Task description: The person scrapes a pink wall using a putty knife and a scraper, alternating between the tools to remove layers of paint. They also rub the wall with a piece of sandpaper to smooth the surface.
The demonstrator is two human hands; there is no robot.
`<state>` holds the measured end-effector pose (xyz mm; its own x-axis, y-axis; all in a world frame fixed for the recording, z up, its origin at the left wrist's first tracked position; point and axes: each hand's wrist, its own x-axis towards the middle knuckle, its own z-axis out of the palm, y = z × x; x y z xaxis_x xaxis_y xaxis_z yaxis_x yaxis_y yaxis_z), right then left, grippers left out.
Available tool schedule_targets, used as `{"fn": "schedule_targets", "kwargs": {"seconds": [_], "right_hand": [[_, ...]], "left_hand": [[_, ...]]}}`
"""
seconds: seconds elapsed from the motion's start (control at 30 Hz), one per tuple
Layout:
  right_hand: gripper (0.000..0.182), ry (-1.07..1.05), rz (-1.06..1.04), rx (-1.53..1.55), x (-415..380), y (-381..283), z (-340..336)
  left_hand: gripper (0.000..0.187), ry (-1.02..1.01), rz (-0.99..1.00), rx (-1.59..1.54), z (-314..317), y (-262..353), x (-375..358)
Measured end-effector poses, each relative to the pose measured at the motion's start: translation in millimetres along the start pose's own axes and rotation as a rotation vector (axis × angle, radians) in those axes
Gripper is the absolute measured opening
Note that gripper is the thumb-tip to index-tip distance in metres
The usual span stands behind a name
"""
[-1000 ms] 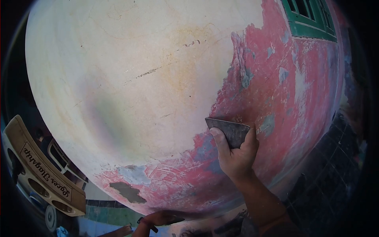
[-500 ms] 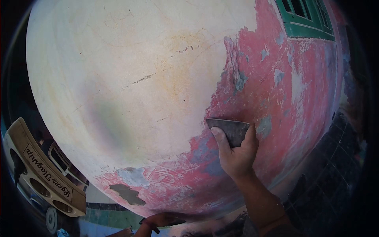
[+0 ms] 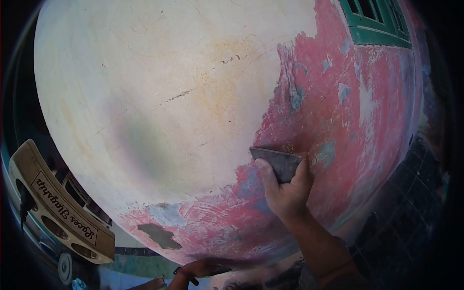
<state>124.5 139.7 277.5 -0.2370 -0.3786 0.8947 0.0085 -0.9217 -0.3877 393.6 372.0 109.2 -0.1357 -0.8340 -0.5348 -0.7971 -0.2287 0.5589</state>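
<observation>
My right hand [image 3: 291,191] is closed around a dark, flat scraper [image 3: 279,163]. The blade's left corner touches the wall where the cream paint [image 3: 183,106] meets the exposed pink layer [image 3: 333,116]. My thumb lies along the blade's near face. At the bottom of the view, my left hand [image 3: 200,267], with a dark band at the wrist, is low against the wall's lower part. Its fingers are in shadow, beside a dark shape I cannot make out.
A green window frame [image 3: 379,34] is set in the wall at the upper right. A tan panel with lettering and round recesses [image 3: 60,205] stands at the lower left. Dark floor tiles [image 3: 401,208] run along the right. A bare grey patch [image 3: 159,236] marks the lower wall.
The scraper and my right hand have shifted slightly left along the paint edge. The whole view has moved a little, with the wall and the tan panel sitting further right.
</observation>
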Motion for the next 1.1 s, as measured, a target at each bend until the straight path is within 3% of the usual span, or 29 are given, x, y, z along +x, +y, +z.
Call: {"fn": "schedule_targets", "kwargs": {"seconds": [0.07, 0.17, 0.27, 0.37, 0.47, 0.67, 0.77, 0.8, 0.93, 1.1], "right_hand": [[0.028, -0.042, -0.064, -0.051, 2.7, 1.4, -5.2], [0.028, -0.027, -0.066, 0.023, 8.2, 2.1, -3.2], [0.028, 0.037, -0.013, 0.076, 6.6, -2.1, 4.1], [0.028, 0.027, -0.025, 0.001, -4.6, 3.9, 3.8], [0.028, 0.009, -0.04, -0.016, -0.2, 7.3, -2.0], [0.03, 0.055, 0.018, 0.108, -0.3, 2.0, 4.1], [0.03, 0.021, 0.019, 0.07, 4.8, 3.7, -1.9], [0.031, 0.003, 0.061, 0.07, 5.1, 3.0, -4.5], [0.037, 0.025, 0.052, -0.064, 0.8, 4.7, -6.4], [0.042, 0.068, 0.045, -0.014, 13.4, -3.1, -8.5]], "left_hand": [[0.047, 0.025, -0.036, 0.012, 8.9, -34.6, 13.3], [0.048, 0.006, 0.186, 0.051, 2.5, -34.0, 14.1], [0.048, 0.002, 0.063, 0.016, -1.4, -7.4, 3.2], [0.047, 0.003, 0.121, 0.058, -0.9, -9.5, 1.6], [0.047, 0.038, -0.012, 0.032, 5.2, -26.0, 10.1], [0.05, -0.053, 0.14, 0.145, -9.6, 0.2, -2.8], [0.051, 0.006, 0.031, 0.069, -3.5, -6.1, 3.6], [0.05, -0.026, -0.12, -0.078, -2.4, -3.9, 2.2], [0.051, 0.01, 0.018, 0.005, 3.6, -13.3, 8.9], [0.051, 0.033, 0.01, 0.03, -2.5, 2.3, 10.2]]}}
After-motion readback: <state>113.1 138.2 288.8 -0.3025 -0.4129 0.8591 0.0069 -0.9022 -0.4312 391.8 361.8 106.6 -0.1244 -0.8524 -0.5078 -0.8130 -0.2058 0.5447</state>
